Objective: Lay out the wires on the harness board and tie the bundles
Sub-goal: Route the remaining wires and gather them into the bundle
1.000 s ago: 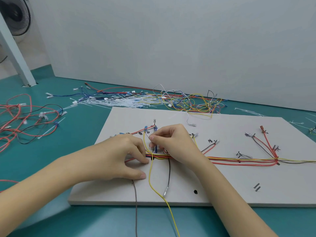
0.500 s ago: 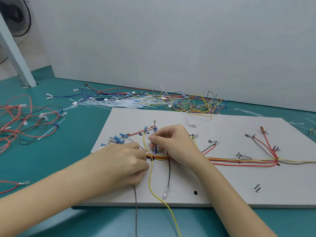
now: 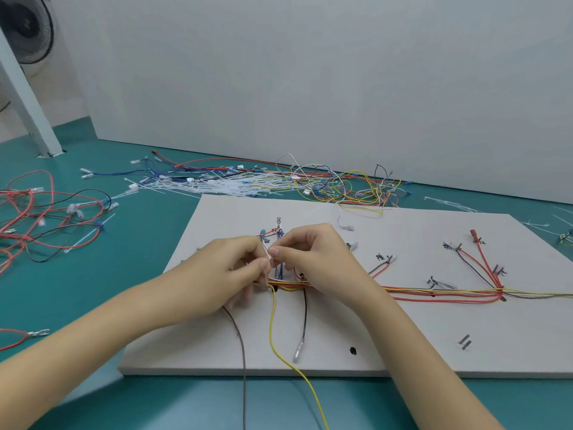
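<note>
A white harness board lies on the teal table. A bundle of red, yellow and grey wires runs across it to a tied junction at the right. My left hand and my right hand meet over the bundle's left part. Both pinch a thin white cable tie between thumb and fingertips, just above the wires. A yellow wire, a grey wire and a black wire hang toward the board's front edge.
A heap of white cable ties and tangled coloured wires lies behind the board. Red and black wires spread over the table at the left. A white wall panel stands behind; a fan is at the top left.
My left hand rose from pressing on the board beside the bundle and now meets my right hand's fingertips, pinching the white tie. The right hand stayed roughly in place.
</note>
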Motion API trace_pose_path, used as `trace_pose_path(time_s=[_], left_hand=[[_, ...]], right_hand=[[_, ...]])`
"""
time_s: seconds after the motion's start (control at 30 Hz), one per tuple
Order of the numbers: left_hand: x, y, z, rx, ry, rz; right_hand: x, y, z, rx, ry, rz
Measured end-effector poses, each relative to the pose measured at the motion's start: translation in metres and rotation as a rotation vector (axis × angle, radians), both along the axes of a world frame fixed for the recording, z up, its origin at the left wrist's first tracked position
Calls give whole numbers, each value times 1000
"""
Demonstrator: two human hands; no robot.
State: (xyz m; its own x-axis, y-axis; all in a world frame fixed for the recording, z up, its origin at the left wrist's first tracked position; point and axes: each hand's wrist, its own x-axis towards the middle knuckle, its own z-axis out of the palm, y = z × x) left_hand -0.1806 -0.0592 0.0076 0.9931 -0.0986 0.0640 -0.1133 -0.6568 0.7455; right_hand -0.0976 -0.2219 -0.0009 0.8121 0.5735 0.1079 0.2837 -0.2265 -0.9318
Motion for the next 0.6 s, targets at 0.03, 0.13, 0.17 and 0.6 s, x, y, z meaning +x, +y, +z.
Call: trace_pose_path(time_s=[0.03,0.13,0.17,0.6], left_hand=[[1,-1,1,-84,45,17],[3,-5,3,-335,152,90],[3,-7,4,-409,188,109],[7,0,-8,-717,287,129]], right_hand=[[0,0,1,0,-2,2],[-1,-1,3,6,-5,7],[-2,-1,3,9,-1,7],[-4,-5,8,0,112,0]])
